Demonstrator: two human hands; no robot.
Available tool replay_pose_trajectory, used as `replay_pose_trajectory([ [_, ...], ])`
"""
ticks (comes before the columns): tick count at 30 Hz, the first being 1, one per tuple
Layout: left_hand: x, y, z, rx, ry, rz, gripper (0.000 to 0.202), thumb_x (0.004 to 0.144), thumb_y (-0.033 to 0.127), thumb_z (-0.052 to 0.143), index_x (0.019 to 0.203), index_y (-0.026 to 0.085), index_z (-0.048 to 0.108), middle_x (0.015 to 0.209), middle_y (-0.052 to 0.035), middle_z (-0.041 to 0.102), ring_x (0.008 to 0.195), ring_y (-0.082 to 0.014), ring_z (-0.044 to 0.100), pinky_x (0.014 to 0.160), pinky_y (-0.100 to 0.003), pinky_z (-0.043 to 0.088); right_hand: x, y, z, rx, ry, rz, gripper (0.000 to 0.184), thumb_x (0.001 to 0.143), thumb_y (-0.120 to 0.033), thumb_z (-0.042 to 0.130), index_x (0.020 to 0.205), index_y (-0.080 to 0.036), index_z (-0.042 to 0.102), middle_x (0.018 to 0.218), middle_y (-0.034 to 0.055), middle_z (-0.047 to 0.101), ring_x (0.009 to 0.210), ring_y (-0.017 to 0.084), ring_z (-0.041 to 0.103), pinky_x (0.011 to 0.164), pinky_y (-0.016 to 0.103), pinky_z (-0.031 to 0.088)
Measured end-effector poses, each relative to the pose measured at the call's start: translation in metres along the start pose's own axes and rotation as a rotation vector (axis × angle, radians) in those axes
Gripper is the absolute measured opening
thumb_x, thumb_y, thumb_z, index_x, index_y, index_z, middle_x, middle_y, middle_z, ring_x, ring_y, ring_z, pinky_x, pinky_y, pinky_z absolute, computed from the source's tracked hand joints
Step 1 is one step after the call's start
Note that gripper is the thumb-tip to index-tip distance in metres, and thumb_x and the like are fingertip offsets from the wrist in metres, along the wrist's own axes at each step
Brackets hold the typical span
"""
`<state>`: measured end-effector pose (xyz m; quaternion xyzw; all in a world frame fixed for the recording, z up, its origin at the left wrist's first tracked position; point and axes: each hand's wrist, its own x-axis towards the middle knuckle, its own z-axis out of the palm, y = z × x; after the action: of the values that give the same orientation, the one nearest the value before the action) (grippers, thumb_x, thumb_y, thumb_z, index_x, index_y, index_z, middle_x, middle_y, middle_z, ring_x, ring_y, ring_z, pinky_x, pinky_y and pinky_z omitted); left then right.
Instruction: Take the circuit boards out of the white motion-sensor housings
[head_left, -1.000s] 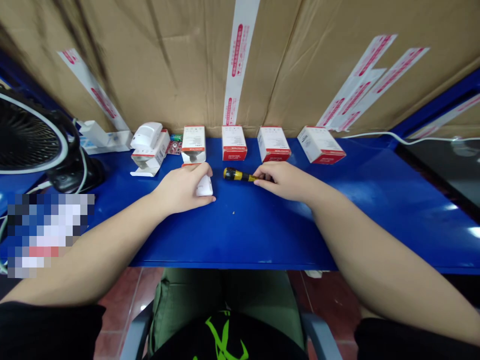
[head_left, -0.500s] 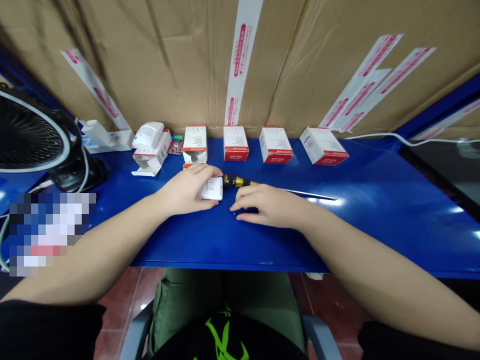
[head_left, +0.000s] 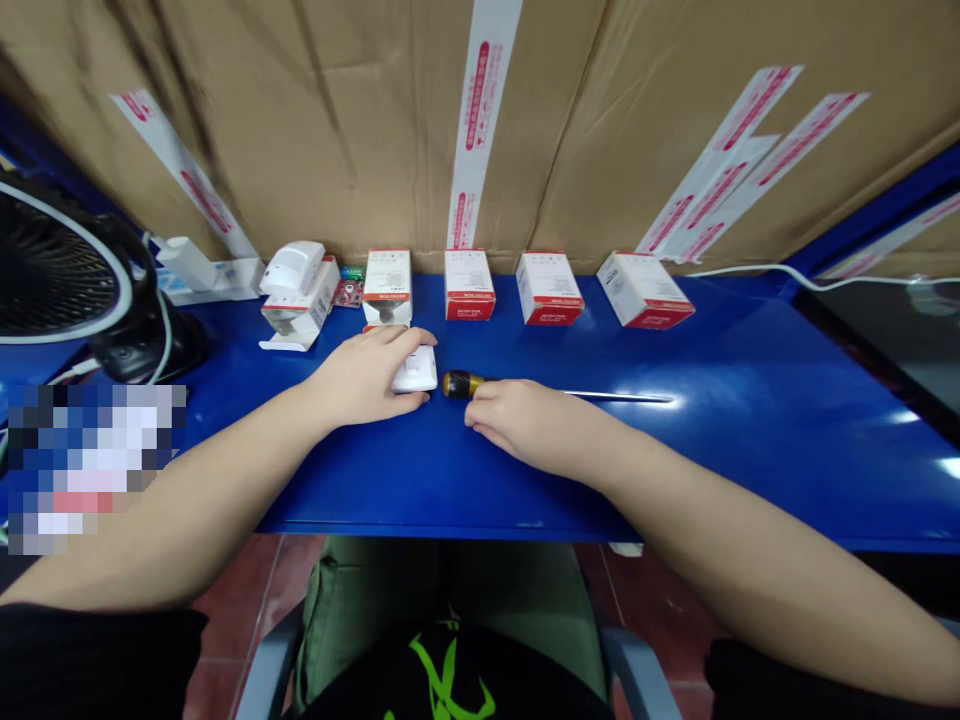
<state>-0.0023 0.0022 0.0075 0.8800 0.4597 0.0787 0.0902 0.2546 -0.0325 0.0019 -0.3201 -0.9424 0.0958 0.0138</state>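
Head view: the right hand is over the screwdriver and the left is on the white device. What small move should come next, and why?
Probably slide the right hand onto the yellow-and-black handle of the screwdriver: it lies across the shaft, just beside that handle, while the left hand already covers the white plastic device.

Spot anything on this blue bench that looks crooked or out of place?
The rightmost white-and-red box looks odd: it sits turned at a clear angle, while the boxes beside it stand nearly square to the cardboard wall.

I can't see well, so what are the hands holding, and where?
The left hand holds a white device by its top. The right hand lies across a screwdriver, grip unclear.
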Motion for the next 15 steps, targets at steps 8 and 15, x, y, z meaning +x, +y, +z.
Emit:
replay_pose_trajectory([
  [8,-0.002,0.002,-0.004,0.013,-0.009,-0.007,0.064,0.085,0.029,0.074,0.146,0.023,0.056,0.145,-0.0136,0.065,0.13,-0.0365,0.069,0.111,-0.052,0.058,-0.004,0.014,-0.012,0.215,0.122,-0.091,0.017,0.107,-0.017,0.055,0.098,-0.022,0.069,0.098,0.0076,0.075,0.084,0.022,0.071,0.079,0.035,0.056],
  [15,-0.002,0.001,-0.002,0.019,0.021,-0.011,0.059,0.085,0.027,0.073,0.142,0.025,0.057,0.139,-0.0115,0.067,0.127,-0.0355,0.069,0.109,-0.051,0.058,0.014,0.035,-0.002,0.409,0.329,0.075,0.013,0.105,-0.022,0.049,0.094,-0.024,0.057,0.104,0.0109,0.073,0.096,0.026,0.068,0.089,0.04,0.054],
])
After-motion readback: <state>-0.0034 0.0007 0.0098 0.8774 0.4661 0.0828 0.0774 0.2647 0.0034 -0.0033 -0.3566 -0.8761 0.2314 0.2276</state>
